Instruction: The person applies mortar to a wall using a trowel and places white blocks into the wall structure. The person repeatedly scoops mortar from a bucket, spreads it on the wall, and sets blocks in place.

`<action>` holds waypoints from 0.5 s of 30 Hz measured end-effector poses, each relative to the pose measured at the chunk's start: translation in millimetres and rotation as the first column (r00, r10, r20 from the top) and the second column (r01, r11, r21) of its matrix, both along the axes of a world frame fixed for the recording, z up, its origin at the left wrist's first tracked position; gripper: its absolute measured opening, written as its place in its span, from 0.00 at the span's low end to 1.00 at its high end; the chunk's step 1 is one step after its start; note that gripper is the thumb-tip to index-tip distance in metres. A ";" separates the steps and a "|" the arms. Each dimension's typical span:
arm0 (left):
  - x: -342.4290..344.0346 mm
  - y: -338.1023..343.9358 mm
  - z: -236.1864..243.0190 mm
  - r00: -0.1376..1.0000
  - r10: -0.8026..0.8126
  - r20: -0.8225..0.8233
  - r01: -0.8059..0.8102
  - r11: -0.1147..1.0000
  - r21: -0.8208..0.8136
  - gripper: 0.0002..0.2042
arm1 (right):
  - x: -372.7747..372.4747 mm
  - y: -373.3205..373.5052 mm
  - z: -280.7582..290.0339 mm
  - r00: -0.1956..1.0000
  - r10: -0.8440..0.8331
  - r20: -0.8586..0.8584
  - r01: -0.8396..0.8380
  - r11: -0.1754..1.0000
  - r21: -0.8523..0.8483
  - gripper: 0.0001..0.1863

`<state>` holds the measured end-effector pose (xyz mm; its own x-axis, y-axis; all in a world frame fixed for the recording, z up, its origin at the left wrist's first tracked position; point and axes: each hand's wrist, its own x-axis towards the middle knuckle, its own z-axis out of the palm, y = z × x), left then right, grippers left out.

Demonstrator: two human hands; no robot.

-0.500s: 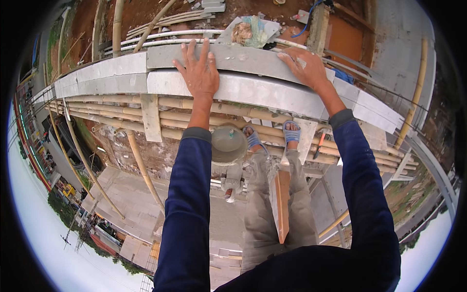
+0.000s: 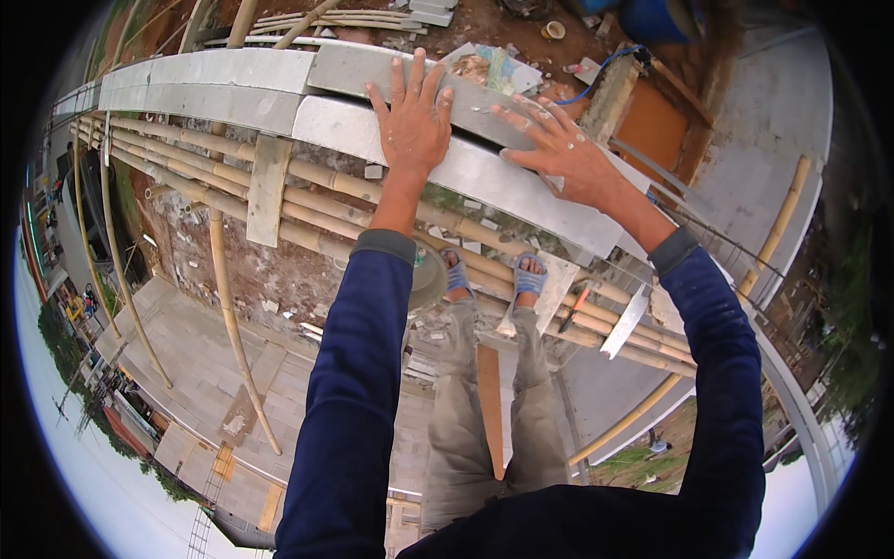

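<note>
My left hand (image 2: 414, 121) lies open with spread fingers on a grey lightweight block (image 2: 358, 70) along the top of the wall. To its right, my right hand (image 2: 570, 158) rests on the same row, palm down, fingers apart, with pale dust on them. A dark gap runs between this grey block and the white block (image 2: 340, 129) on the near side. Neither hand grips anything. More pale wall blocks (image 2: 205, 79) continue the row to the left. What lies under my palms is hidden.
My sandalled feet (image 2: 529, 278) stand on bamboo poles (image 2: 317, 177) below the wall. A bucket of grey mix (image 2: 428, 279) sits by my left foot, partly behind my sleeve. Beyond the wall are a crumpled plastic bag (image 2: 503, 70), a blue hose (image 2: 605, 74) and an orange-brown pit (image 2: 647, 102).
My view has turned and shifted, so the wall slopes more down to the right. My right hand has come closer to the left, its fingers now spread out flat instead of curled over the edge.
</note>
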<state>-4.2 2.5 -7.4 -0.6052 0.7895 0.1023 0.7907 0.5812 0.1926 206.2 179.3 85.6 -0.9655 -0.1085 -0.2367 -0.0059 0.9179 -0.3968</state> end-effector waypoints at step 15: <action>2.2 2.1 0.7 1.000 -0.005 -0.026 0.005 1.000 0.023 0.24 | 14.9 13.8 -15.0 0.985 -0.171 0.008 0.171 0.977 -0.125 0.14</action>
<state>-2.0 4.6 -6.7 -0.5982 0.7896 0.1362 0.7984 0.5728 0.1859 221.1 193.1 70.6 -0.9731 0.0297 -0.2285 0.1453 0.8488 -0.5083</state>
